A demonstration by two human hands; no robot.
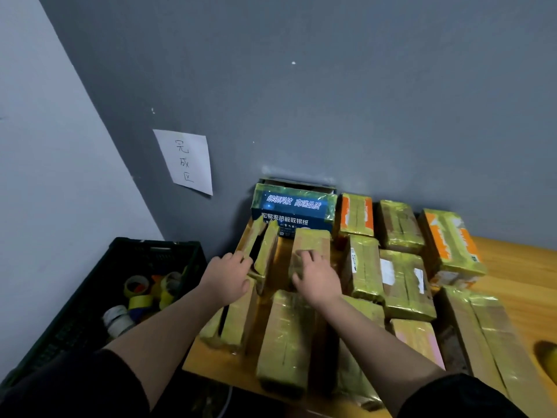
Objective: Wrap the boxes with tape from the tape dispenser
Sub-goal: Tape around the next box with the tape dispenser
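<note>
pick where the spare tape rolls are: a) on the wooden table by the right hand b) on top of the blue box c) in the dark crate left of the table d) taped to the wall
c: the yellow tape rolls lie inside the dark crate, which stands left of the wooden table.

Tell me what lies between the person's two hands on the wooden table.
In the head view, a thin tape-wrapped box stands on edge between the left hand and the right hand, with a bare strip of wooden table beside it.
</note>
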